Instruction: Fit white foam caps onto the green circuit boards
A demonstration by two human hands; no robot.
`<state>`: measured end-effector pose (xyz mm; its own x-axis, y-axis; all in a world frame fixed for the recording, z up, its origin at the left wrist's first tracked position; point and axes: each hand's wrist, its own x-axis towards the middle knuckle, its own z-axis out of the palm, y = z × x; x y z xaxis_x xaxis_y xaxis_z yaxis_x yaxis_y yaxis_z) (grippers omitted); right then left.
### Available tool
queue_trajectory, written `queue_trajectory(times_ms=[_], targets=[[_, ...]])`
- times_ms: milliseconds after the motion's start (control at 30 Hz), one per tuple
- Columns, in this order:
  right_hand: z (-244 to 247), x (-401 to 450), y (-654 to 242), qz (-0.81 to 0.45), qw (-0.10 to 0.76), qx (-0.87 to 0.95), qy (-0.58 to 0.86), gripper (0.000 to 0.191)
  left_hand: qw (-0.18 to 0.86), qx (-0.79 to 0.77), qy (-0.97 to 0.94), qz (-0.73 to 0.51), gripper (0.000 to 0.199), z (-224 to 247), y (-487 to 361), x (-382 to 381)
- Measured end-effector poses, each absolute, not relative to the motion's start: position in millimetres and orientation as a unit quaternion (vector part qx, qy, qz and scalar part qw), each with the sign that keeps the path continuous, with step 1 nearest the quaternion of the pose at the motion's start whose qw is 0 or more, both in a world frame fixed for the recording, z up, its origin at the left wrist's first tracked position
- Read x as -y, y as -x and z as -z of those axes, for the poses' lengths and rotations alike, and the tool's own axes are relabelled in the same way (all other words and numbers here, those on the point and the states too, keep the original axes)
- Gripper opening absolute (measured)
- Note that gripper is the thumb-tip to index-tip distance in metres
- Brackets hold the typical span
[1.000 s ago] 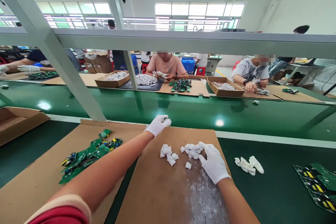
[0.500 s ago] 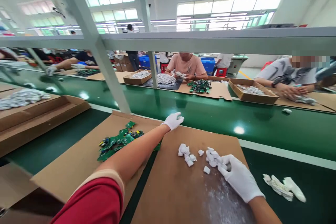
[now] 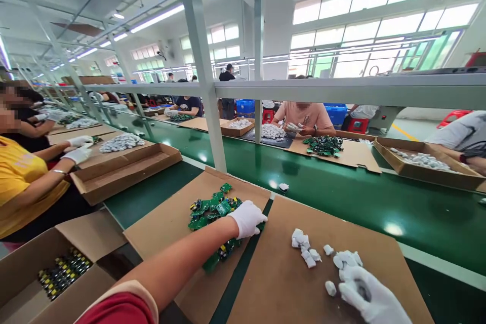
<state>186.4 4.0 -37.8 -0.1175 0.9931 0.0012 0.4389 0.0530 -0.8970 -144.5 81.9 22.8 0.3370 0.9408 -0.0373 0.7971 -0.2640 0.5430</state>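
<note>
Boards [image 3: 207, 210] lie in a heap on the left cardboard [image 3: 163, 230], and our left hand [image 3: 247, 218] is over the heap's right side, fingers bent at one board, but we cannot tell if they grip it. On the right cardboard [image 3: 273, 273] lie white pieces [image 3: 299, 239], and our right hand [image 3: 370, 293] is at them with thumb and fingers curved around a gap; whether the tips pinch a piece, we cannot tell.

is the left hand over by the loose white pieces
No, the left hand is at the green circuit boards, while the loose white pieces lie by the right hand.
</note>
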Motion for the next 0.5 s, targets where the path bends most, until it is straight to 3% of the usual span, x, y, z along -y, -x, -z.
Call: queue_trajectory(times_ms=[100,167,300,400,500], targets=[[36,-8,-208,-0.558,0.514,0.418,0.499,0.022,0.27,-0.564,-0.752,-0.209,0.042,-27,136,-80],[31,-11,-219,-0.614,0.578,0.309,0.44,0.023,0.312,-0.552,-0.728,-0.259,0.049,-31,119,-74],[26,-8,-214,-0.627,0.579,0.293,0.431,0.022,0.469,-0.464,-0.677,-0.328,0.047,-32,59,-44],[26,-4,-198,-0.608,0.57,0.319,0.451,0.021,0.755,-0.26,-0.454,-0.397,0.037,-24,15,-17],[23,-2,-185,-0.546,0.57,0.414,0.454,0.029,0.841,-0.161,-0.346,-0.384,0.033,-10,-5,-4]])
